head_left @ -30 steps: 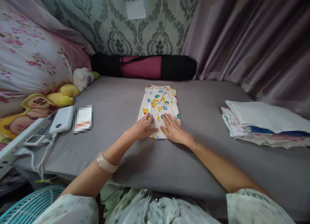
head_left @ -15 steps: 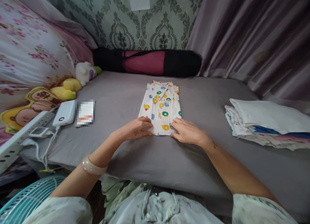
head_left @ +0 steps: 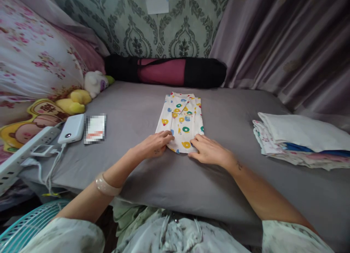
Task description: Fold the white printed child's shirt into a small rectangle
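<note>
A white shirt point(head_left: 186, 129) with a colourful print lies folded into a narrow oblong on the grey bed sheet, its neckline at the far end and a sleeve folded across it. At the near left corner my left hand point(head_left: 157, 143) pinches the cloth between thumb and fingers. My right hand point(head_left: 210, 149) grips the near right corner, thumb at the hem and fingers curled on top. Between the hands the near hem bows slightly. Parts of both corners are hidden under my fingers.
To the right lies a stack of folded clothes point(head_left: 306, 132). On the left are a power bank point(head_left: 71, 129), a blurred-out card point(head_left: 95, 129), a power strip point(head_left: 43, 141) with cables and plush toys point(head_left: 73, 101). A black and red long bag point(head_left: 161, 71) lies along the wall.
My left hand has shifted slightly, with the shirt's near left corner now a little raised and the hem curved. The right hand's fingers have moved slightly inward along the near edge.
</note>
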Motion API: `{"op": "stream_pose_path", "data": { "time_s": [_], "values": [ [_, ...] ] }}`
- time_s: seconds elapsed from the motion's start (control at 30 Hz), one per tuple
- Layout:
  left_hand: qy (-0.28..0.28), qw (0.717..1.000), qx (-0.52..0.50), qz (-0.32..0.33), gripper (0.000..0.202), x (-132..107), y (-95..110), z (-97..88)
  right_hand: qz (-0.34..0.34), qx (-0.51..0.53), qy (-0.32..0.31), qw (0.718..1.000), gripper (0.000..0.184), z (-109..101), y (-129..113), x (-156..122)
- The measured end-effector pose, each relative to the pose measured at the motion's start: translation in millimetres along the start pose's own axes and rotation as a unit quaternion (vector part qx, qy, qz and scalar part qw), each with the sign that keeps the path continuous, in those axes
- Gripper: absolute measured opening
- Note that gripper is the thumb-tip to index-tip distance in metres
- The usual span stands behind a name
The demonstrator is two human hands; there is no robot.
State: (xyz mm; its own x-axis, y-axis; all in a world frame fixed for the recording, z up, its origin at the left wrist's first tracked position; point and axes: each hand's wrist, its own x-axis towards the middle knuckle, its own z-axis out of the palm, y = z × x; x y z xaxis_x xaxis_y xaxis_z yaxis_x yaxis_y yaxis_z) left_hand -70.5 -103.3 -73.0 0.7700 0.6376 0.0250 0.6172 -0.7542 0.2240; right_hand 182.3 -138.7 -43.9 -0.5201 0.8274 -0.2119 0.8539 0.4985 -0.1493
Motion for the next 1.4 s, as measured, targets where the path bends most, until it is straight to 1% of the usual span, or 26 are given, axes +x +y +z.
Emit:
{"op": "stream_pose_path", "data": {
  "time_s": [0.07,0.17,0.27,0.37,0.47,0.5,0.53,0.6,0.67,0.77,0.9,0.97,1.07,1.17,1.23,1.33,1.4],
  "values": [
    [0.021,1.0,0.006,-0.004,0.045,3,1,3.0,0.019,0.003,0.008,1.0,0.039,0,-5,1],
    [0.026,1.0,0.001,0.001,0.035,7,0,5.8,0.044,0.003,0.027,0.999,0.046,3,-11,3],
    [0.025,0.999,-0.01,-0.031,0.029,11,0,4.1,0.061,0.001,0.045,0.997,0.046,6,-15,5],
    [0.031,0.997,-0.014,-0.076,0.029,14,1,-0.6,0.073,-0.004,0.047,0.996,0.039,6,-15,6],
    [0.026,0.996,-0.019,-0.079,0.028,14,1,-4.2,0.078,-0.02,0.03,0.996,0.022,1,-10,4],
    [0.023,0.997,-0.021,-0.073,0.028,12,0,-4.7,0.078,-0.028,0.02,0.996,0.021,-1,-8,3],
    [0.019,0.997,-0.022,-0.065,0.029,10,-2,-4.9,0.078,-0.035,0.011,0.996,0.024,-2,-5,2],
    [0.016,0.998,-0.025,-0.052,0.036,5,-9,-4.9,0.078,-0.046,-0.001,0.996,0.03,-5,2,0],
    [0.022,0.998,-0.032,-0.056,0.044,-1,-16,-5.7,0.077,-0.048,-0.002,0.996,0.031,-5,11,-1],
    [0.036,0.993,-0.067,-0.094,0.047,-8,-26,-10.5,0.071,-0.033,-0.005,0.997,0.031,-4,25,2],
    [0.052,0.977,-0.138,-0.151,0.034,-9,-34,-18.5,0.059,0.023,0.008,0.998,0.027,-7,43,9],
    [0.067,0.97,-0.163,-0.17,0.031,-7,-38,-18.8,0.05,0.059,0.011,0.997,0.023,-10,51,12],
    [0.09,0.955,-0.207,-0.193,0.033,-1,-46,-14.3,0.05,0.108,0.017,0.993,0.02,-10,64,17],
    [0.107,0.939,-0.242,-0.221,0.036,5,-53,-8.5,0.082,0.146,0.041,0.985,0.026,-4,76,23],
    [0.118,0.931,-0.243,-0.245,0.036,9,-56,-5.5,0.11,0.155,0.067,0.979,0.029,2,81,27],
    [0.131,0.927,-0.212,-0.281,0.036,16,-58,-1.8,0.155,0.128,0.102,0.974,0.03,9,82,32],
    [0.134,0.926,-0.178,-0.306,0.035,20,-59,1.1,0.189,0.101,0.109,0.971,0.029,12,79,34]
  ]
}}
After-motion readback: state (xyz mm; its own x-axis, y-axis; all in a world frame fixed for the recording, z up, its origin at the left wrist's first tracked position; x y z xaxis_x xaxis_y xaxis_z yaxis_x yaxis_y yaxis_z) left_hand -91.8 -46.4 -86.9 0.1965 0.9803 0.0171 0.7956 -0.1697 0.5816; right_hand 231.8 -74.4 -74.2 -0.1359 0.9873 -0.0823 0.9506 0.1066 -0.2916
